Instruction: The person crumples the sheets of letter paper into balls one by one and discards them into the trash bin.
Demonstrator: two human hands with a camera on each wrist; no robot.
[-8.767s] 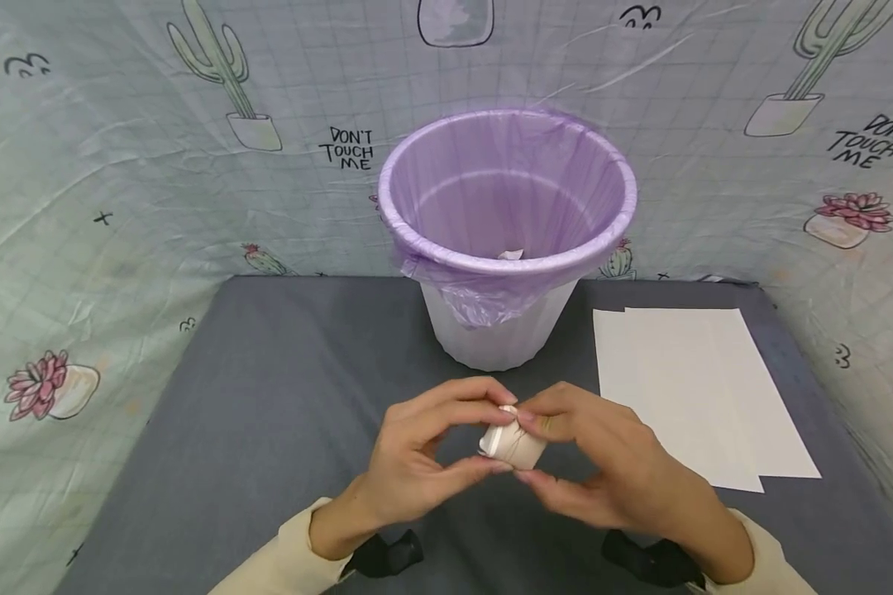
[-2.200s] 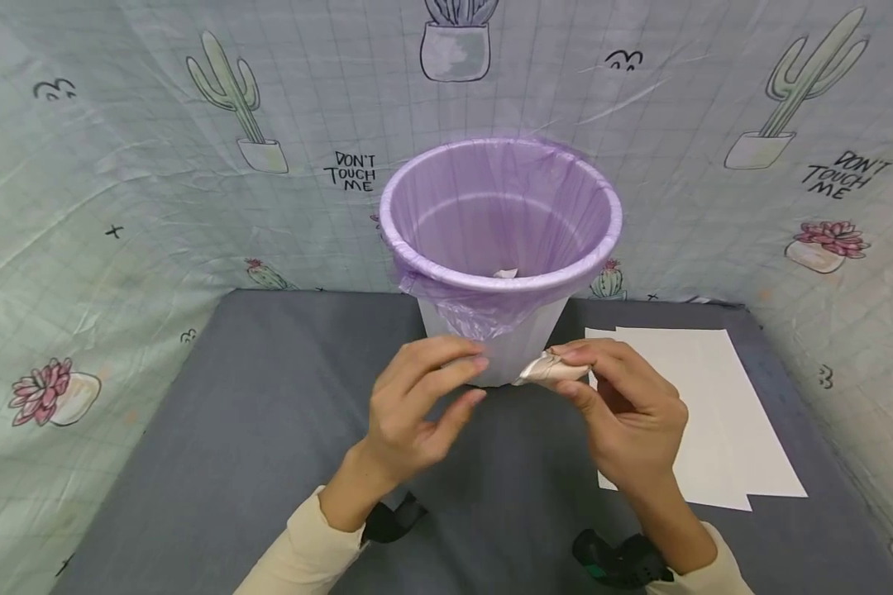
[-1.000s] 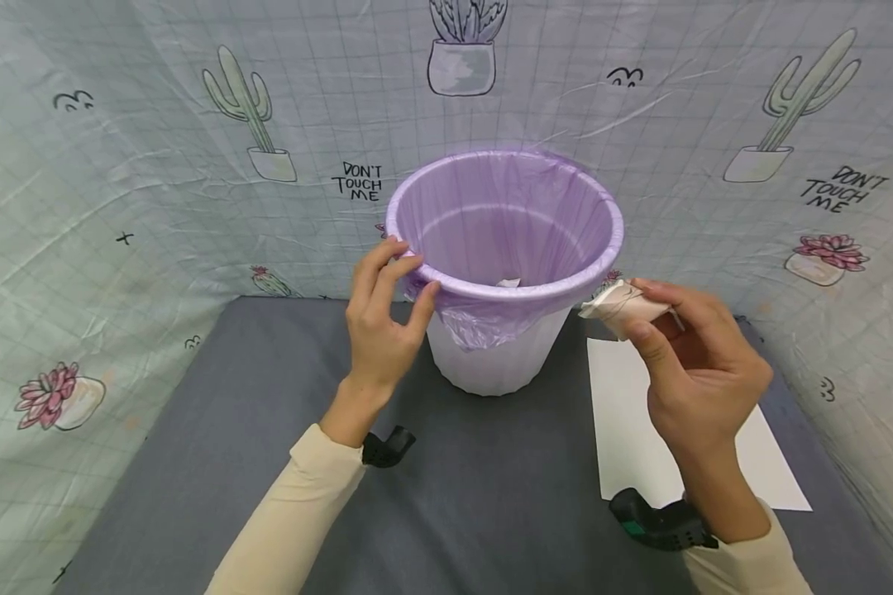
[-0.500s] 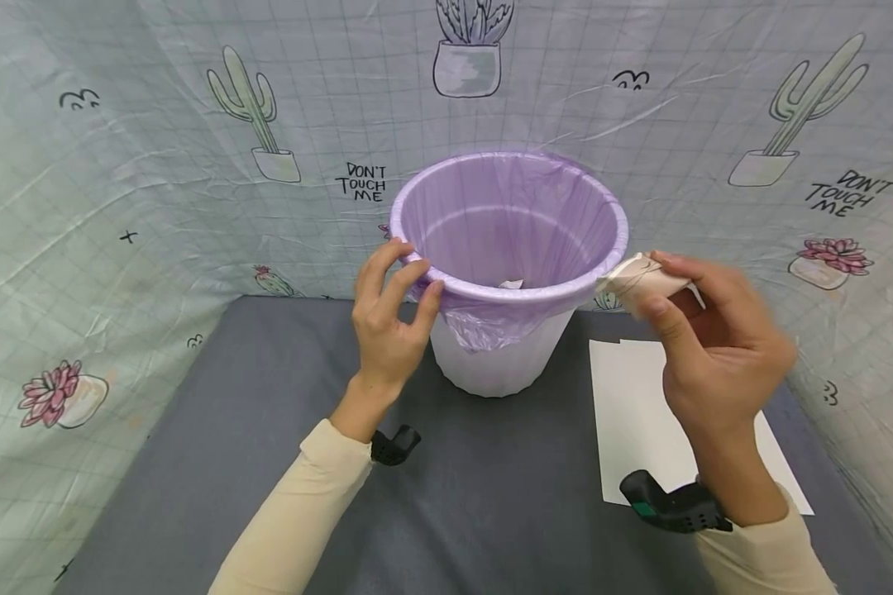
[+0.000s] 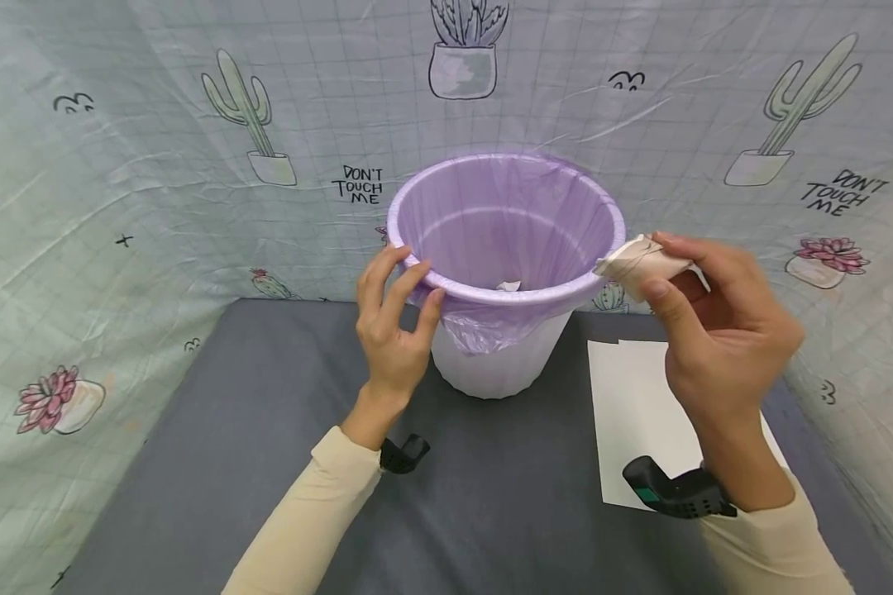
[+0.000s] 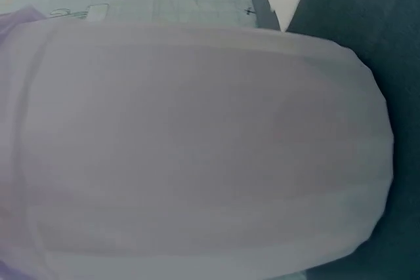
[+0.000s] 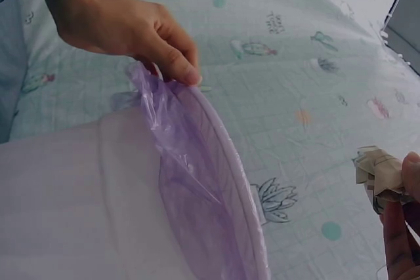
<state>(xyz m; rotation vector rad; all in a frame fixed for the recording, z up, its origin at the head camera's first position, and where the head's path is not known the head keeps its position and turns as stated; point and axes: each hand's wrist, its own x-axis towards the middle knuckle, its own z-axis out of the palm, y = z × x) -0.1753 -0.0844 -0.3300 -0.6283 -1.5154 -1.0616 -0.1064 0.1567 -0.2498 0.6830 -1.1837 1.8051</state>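
Observation:
My right hand point(image 5: 725, 326) pinches a crumpled wad of white paper point(image 5: 643, 263) between thumb and fingers. The wad overlaps the right side of the bin's rim in the head view; the right wrist view shows its creased folds point(image 7: 380, 172). A white trash bin point(image 5: 491, 372) stands on the table, lined with a purple plastic bag point(image 5: 484, 326) folded over the rim. At its left front, my left hand point(image 5: 390, 326) holds the rim, fingers over the edge and thumb on the outside. Inside the bin a scrap of white paper point(image 5: 509, 286) shows near the bottom.
White paper sheets point(image 5: 632, 421) lie stacked on the right of the dark grey table point(image 5: 283, 430), partly behind my right arm. A cactus-print curtain point(image 5: 156, 149) closes off the back and both sides. The left wrist view is mostly filled by the bin's wall point(image 6: 210, 149).
The wad was held between both hands earlier. Since then my left hand has moved up to the bin's rim, and my right hand has carried the wad up and right beside it.

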